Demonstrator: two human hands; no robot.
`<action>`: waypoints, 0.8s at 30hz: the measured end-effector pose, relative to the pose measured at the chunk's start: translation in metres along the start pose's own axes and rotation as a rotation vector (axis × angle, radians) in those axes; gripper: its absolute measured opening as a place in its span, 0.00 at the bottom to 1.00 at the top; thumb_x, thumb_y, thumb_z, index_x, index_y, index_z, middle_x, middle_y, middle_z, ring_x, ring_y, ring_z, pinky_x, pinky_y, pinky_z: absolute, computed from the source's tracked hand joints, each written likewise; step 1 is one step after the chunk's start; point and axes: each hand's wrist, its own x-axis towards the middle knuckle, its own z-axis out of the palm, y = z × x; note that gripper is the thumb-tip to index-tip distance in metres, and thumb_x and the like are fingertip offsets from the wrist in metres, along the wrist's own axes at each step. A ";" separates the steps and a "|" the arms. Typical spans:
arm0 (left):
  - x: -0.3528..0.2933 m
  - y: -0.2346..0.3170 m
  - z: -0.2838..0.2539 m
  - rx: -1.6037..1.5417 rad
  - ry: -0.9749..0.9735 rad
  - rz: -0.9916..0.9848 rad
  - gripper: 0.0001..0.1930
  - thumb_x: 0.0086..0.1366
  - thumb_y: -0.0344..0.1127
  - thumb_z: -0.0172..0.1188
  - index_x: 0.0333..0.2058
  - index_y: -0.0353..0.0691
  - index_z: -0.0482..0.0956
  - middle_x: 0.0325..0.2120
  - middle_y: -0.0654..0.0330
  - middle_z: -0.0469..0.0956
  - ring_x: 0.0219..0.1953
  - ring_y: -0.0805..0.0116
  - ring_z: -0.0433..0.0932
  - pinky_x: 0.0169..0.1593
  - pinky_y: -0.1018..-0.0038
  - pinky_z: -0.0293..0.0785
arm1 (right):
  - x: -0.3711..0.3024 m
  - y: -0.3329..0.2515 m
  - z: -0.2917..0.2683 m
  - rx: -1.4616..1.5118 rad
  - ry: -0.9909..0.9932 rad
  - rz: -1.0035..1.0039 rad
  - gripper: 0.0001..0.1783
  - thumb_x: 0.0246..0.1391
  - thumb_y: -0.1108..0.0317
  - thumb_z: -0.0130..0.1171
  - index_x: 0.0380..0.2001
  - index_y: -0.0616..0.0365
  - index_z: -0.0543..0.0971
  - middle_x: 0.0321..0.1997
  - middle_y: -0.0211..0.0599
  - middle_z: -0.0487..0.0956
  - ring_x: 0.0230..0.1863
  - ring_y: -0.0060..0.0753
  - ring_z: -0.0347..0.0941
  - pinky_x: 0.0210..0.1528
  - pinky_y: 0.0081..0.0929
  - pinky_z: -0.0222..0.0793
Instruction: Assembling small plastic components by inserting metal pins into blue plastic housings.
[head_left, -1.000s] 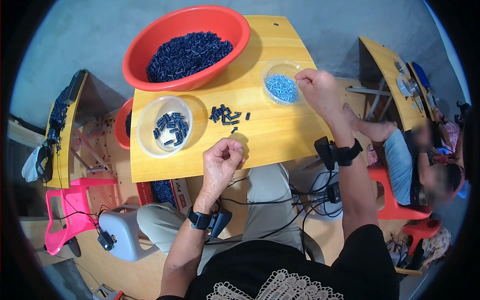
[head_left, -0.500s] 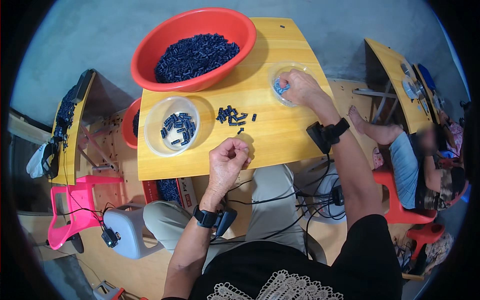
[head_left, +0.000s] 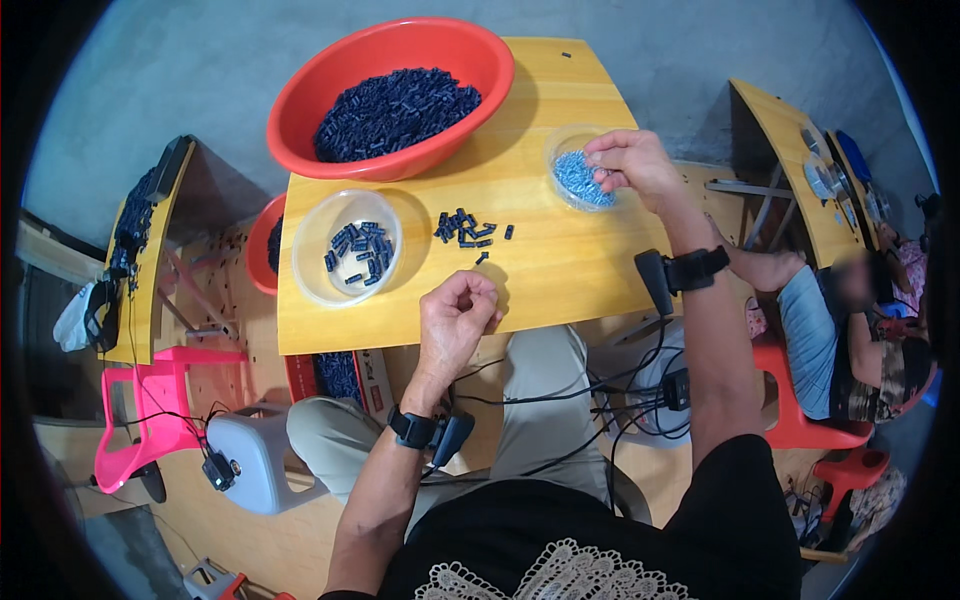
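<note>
Your left hand [head_left: 453,318] curls by the surface's [head_left: 570,285] near edge, right hand [head_left: 640,165] bent over blue pieces [head_left: 578,184], grips unclear; nearest black piece [head_left: 483,258] slants rightward.

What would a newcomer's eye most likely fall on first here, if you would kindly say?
Probably the big red basin, holding a pile of small dark pieces, at the far left of the yellow table. Next might come the right hand at the clear tub of tiny blue pieces, near the table's right edge. The bright pink chair beyond the table's left side also stands out.
</note>
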 end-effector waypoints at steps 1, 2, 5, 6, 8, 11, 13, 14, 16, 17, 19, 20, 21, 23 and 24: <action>0.000 0.001 0.001 -0.004 0.002 0.001 0.01 0.60 0.24 0.55 0.30 0.35 0.74 0.20 0.65 0.74 0.23 0.81 0.74 0.26 0.83 0.73 | -0.008 -0.004 -0.002 0.092 -0.006 -0.034 0.09 0.47 0.78 0.57 0.34 0.67 0.78 0.27 0.37 0.79 0.22 0.22 0.73 0.22 0.17 0.70; 0.001 0.002 0.002 -0.008 0.003 0.002 0.02 0.61 0.24 0.54 0.29 0.35 0.74 0.20 0.66 0.74 0.22 0.82 0.73 0.25 0.84 0.70 | -0.016 -0.007 -0.004 0.183 -0.011 -0.067 0.09 0.48 0.77 0.58 0.35 0.66 0.78 0.27 0.35 0.78 0.22 0.22 0.73 0.23 0.17 0.70; 0.004 -0.004 0.005 -0.023 0.049 0.034 0.01 0.57 0.23 0.55 0.29 0.35 0.74 0.20 0.63 0.75 0.22 0.75 0.75 0.26 0.80 0.72 | -0.047 -0.008 -0.006 0.222 -0.056 -0.105 0.09 0.48 0.76 0.58 0.36 0.64 0.78 0.28 0.33 0.78 0.24 0.21 0.73 0.24 0.16 0.71; 0.005 -0.003 0.008 -0.020 0.061 0.037 0.01 0.57 0.23 0.55 0.29 0.35 0.74 0.20 0.63 0.75 0.22 0.75 0.75 0.26 0.80 0.72 | -0.056 -0.005 -0.004 0.224 -0.068 -0.109 0.09 0.48 0.76 0.58 0.36 0.64 0.78 0.28 0.33 0.78 0.24 0.21 0.73 0.24 0.16 0.71; 0.009 0.001 0.020 0.534 0.113 0.625 0.05 0.55 0.21 0.55 0.32 0.33 0.75 0.24 0.59 0.76 0.27 0.69 0.77 0.31 0.73 0.75 | -0.077 0.003 -0.003 0.185 -0.133 -0.026 0.09 0.48 0.75 0.59 0.35 0.64 0.78 0.29 0.32 0.79 0.25 0.20 0.74 0.25 0.16 0.72; 0.025 0.014 0.044 0.763 0.052 0.784 0.14 0.48 0.21 0.55 0.37 0.34 0.75 0.38 0.50 0.75 0.45 0.52 0.72 0.50 0.59 0.67 | -0.088 0.028 0.009 0.191 -0.173 0.066 0.08 0.48 0.74 0.60 0.34 0.64 0.78 0.29 0.32 0.78 0.26 0.20 0.73 0.26 0.17 0.72; 0.042 0.011 0.053 1.013 0.010 0.840 0.17 0.48 0.24 0.55 0.40 0.35 0.75 0.48 0.49 0.70 0.57 0.49 0.64 0.60 0.52 0.53 | -0.081 0.039 0.017 0.204 -0.181 0.084 0.08 0.49 0.74 0.59 0.34 0.65 0.78 0.28 0.33 0.78 0.26 0.20 0.73 0.26 0.17 0.71; 0.049 0.006 0.053 1.015 0.012 0.843 0.17 0.48 0.24 0.55 0.40 0.35 0.75 0.48 0.49 0.70 0.57 0.49 0.64 0.60 0.52 0.53 | -0.078 0.042 0.022 0.219 -0.201 0.103 0.08 0.49 0.75 0.59 0.34 0.65 0.77 0.28 0.33 0.78 0.25 0.20 0.73 0.25 0.18 0.71; 0.058 0.002 0.052 1.202 0.058 0.849 0.17 0.50 0.26 0.56 0.41 0.35 0.75 0.47 0.50 0.72 0.56 0.50 0.65 0.61 0.50 0.53 | -0.067 0.048 0.030 0.228 -0.193 0.118 0.08 0.50 0.74 0.59 0.34 0.66 0.77 0.28 0.33 0.77 0.25 0.20 0.72 0.25 0.18 0.71; 0.061 -0.001 0.049 1.207 0.055 0.848 0.17 0.50 0.26 0.56 0.41 0.35 0.75 0.47 0.50 0.72 0.56 0.50 0.65 0.61 0.50 0.53 | -0.062 0.048 0.033 0.232 -0.187 0.133 0.08 0.51 0.74 0.58 0.35 0.66 0.77 0.28 0.34 0.77 0.25 0.21 0.72 0.26 0.19 0.71; 0.063 0.000 0.038 1.311 0.084 0.847 0.17 0.51 0.28 0.56 0.42 0.36 0.75 0.46 0.52 0.73 0.57 0.51 0.65 0.61 0.49 0.52 | -0.058 0.043 0.043 0.233 -0.203 0.120 0.08 0.51 0.74 0.58 0.35 0.66 0.77 0.28 0.34 0.77 0.25 0.21 0.72 0.26 0.18 0.71; 0.064 0.000 0.032 1.317 0.082 0.843 0.17 0.51 0.28 0.56 0.42 0.36 0.75 0.46 0.52 0.73 0.57 0.51 0.65 0.61 0.49 0.52 | -0.057 0.041 0.049 0.226 -0.216 0.105 0.08 0.51 0.74 0.57 0.35 0.67 0.77 0.28 0.34 0.77 0.25 0.21 0.72 0.26 0.18 0.71; 0.064 0.002 0.026 1.315 0.085 0.844 0.17 0.51 0.27 0.55 0.42 0.36 0.75 0.46 0.53 0.73 0.57 0.51 0.65 0.61 0.49 0.52 | -0.054 0.040 0.054 0.230 -0.220 0.104 0.08 0.51 0.74 0.57 0.35 0.67 0.77 0.28 0.34 0.77 0.25 0.21 0.72 0.26 0.18 0.71; 0.063 0.002 0.016 1.292 0.088 0.833 0.17 0.51 0.26 0.55 0.42 0.35 0.75 0.46 0.53 0.73 0.56 0.52 0.65 0.60 0.49 0.54 | -0.049 0.040 0.065 0.206 -0.226 0.078 0.08 0.51 0.75 0.56 0.35 0.67 0.77 0.27 0.33 0.76 0.24 0.21 0.71 0.25 0.18 0.71; 0.063 0.002 0.012 1.294 0.089 0.832 0.17 0.51 0.26 0.55 0.42 0.35 0.75 0.46 0.53 0.73 0.56 0.52 0.65 0.60 0.49 0.54 | -0.046 0.038 0.069 0.208 -0.228 0.078 0.08 0.51 0.75 0.56 0.35 0.67 0.77 0.27 0.33 0.76 0.24 0.21 0.71 0.25 0.18 0.71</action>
